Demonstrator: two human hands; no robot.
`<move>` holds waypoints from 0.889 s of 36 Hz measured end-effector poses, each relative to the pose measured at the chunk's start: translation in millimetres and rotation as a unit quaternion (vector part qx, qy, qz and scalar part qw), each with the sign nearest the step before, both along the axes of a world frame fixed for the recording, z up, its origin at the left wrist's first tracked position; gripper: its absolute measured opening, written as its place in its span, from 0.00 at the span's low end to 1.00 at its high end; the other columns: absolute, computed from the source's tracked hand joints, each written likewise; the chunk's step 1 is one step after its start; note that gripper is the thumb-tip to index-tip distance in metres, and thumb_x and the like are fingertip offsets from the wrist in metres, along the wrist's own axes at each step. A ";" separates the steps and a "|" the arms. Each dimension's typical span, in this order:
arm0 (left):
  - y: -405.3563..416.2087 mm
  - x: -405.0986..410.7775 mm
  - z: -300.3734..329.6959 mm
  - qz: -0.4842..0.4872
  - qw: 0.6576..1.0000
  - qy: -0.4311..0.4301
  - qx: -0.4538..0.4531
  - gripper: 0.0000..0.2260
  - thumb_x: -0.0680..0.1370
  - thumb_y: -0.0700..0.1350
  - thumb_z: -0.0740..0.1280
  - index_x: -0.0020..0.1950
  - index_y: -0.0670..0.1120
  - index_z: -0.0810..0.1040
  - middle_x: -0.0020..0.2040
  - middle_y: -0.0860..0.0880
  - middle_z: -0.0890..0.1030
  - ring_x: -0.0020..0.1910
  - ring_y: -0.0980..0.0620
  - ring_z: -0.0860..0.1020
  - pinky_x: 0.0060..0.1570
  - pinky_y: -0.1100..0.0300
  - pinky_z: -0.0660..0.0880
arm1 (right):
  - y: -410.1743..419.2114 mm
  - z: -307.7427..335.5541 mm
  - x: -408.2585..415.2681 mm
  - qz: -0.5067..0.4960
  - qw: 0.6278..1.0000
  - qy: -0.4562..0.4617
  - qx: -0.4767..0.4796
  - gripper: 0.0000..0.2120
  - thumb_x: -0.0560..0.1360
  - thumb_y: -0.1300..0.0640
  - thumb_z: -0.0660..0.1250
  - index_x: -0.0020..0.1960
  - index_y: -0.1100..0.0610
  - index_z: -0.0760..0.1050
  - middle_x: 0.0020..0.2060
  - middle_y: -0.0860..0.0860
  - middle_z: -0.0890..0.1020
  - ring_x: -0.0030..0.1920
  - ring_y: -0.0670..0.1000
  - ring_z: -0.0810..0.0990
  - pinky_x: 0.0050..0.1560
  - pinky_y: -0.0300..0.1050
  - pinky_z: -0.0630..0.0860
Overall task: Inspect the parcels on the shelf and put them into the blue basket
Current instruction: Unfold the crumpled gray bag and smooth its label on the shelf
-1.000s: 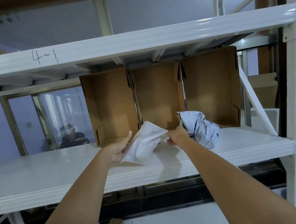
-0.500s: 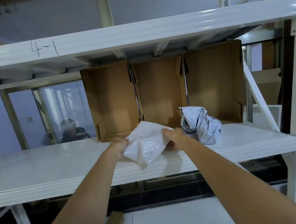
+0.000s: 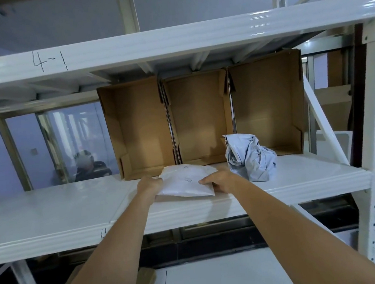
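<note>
Now the shelf [image 3: 54, 217] carries three open boxes [image 3: 199, 116], a crumpled grey parcel [image 3: 251, 157] and a flat white parcel [image 3: 185, 183], gripped by left hand [image 3: 149, 185] and right hand [image 3: 221, 181]. Inspection step, likely; next, lift it clear — basket unseen.

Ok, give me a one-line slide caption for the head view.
Both hands, left hand and right hand, hold a flat white parcel on the shelf, beside a crumpled grey parcel.
</note>
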State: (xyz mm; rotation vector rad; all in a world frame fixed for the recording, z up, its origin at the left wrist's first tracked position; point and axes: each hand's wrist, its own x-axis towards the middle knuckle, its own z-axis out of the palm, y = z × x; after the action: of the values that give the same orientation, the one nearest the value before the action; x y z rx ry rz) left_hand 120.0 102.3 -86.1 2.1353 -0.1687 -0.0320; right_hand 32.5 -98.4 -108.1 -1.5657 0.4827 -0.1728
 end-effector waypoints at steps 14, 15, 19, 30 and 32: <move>-11.0 -11.6 11.3 -0.019 0.926 -0.234 0.297 0.23 0.81 0.51 0.55 0.72 0.41 0.65 0.70 0.42 0.68 0.67 0.43 0.69 0.60 0.52 0.72 | 39.2 38.0 -22.3 -0.107 0.773 0.011 -0.626 0.21 0.81 0.46 0.53 0.68 0.58 0.67 0.63 0.56 0.72 0.63 0.56 0.71 0.59 0.53 0.72; -14.3 -9.7 10.8 -0.041 0.928 -0.240 0.282 0.22 0.81 0.51 0.53 0.71 0.41 0.66 0.70 0.42 0.68 0.67 0.43 0.68 0.61 0.52 0.71 | 38.6 38.3 -18.9 -0.094 0.759 0.004 -0.644 0.20 0.82 0.47 0.52 0.68 0.58 0.67 0.62 0.56 0.73 0.62 0.56 0.72 0.58 0.53 0.71; -26.4 -13.6 1.6 -0.135 0.932 -0.216 0.259 0.20 0.83 0.52 0.48 0.67 0.43 0.69 0.68 0.42 0.71 0.65 0.42 0.70 0.64 0.50 0.69 | 39.0 36.2 -11.3 0.002 0.803 0.036 -0.596 0.21 0.83 0.48 0.49 0.64 0.60 0.72 0.59 0.58 0.76 0.58 0.57 0.76 0.55 0.50 0.73; -31.4 -10.0 -18.3 -0.223 0.911 -0.189 0.292 0.22 0.84 0.48 0.47 0.77 0.42 0.56 0.77 0.43 0.58 0.76 0.46 0.57 0.74 0.52 0.55 | 47.0 14.0 6.9 -0.001 0.745 -0.018 -0.667 0.23 0.83 0.49 0.47 0.72 0.57 0.67 0.71 0.55 0.68 0.71 0.55 0.65 0.67 0.50 0.64; -31.1 -3.1 -25.3 -0.229 0.905 -0.200 0.300 0.23 0.83 0.49 0.48 0.78 0.44 0.54 0.78 0.45 0.58 0.75 0.47 0.59 0.74 0.50 0.58 | 52.8 6.6 10.4 0.020 0.753 -0.007 -0.658 0.25 0.83 0.47 0.45 0.77 0.56 0.60 0.77 0.54 0.59 0.77 0.53 0.56 0.73 0.50 0.56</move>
State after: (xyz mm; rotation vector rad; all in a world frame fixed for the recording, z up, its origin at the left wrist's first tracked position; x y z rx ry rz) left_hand 116.8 71.2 -111.4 2.6415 -1.0149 0.0933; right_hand 42.9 -45.6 -101.6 -2.9616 0.2807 -0.5791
